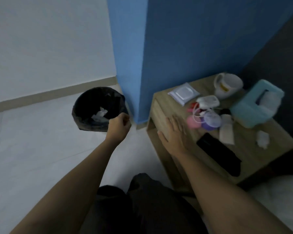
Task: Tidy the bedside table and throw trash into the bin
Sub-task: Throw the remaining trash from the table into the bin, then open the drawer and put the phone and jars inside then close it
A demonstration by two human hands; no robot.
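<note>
A black bin lined with a dark bag stands on the floor left of the blue wall corner, with crumpled white tissue inside. My left hand hovers at the bin's right rim, fingers curled, nothing visible in it. My right hand lies flat with straight fingers on the left part of the wooden bedside table. A crumpled white tissue sits near the table's right edge.
On the table: a wipes pack, white mug, teal tissue box, white pouch, pink and purple round items, a white flat strip, a black flat object. White bedding at lower right.
</note>
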